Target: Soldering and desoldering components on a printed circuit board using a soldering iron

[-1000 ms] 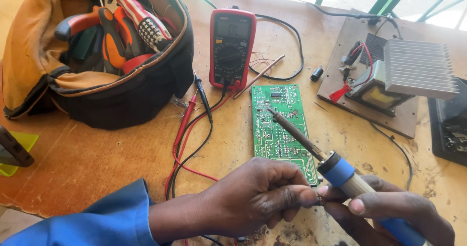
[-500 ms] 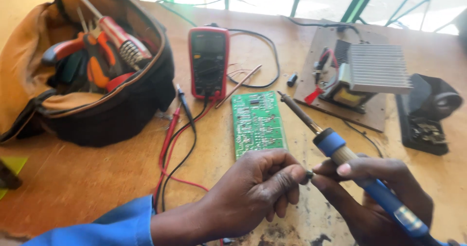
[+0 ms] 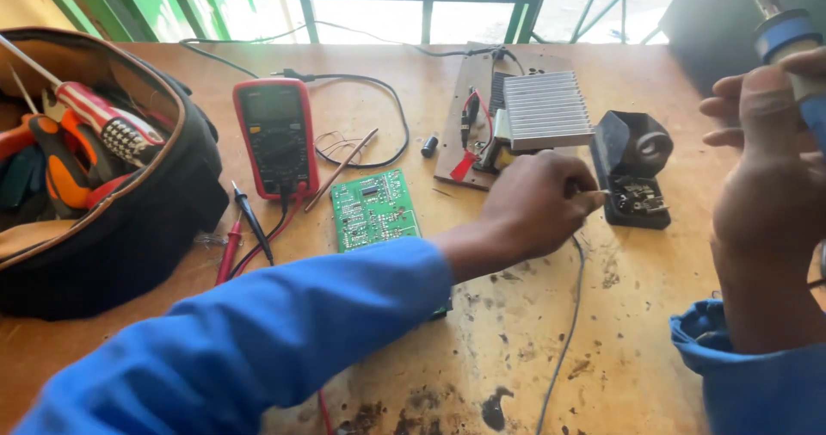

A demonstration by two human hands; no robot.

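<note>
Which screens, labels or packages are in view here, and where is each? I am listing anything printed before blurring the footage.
Red handheld multimeter: on the wooden table beside the black tool bag; upright rectangle with a dark grey screen at its top, too glary to tell what it shows.
Green printed circuit board: flat by the left forearm; small white markings.
No packages or signs in view.

single head-worn view, looking down and forward across a wooden workbench [image 3: 551, 349], close range, toward windows
</note>
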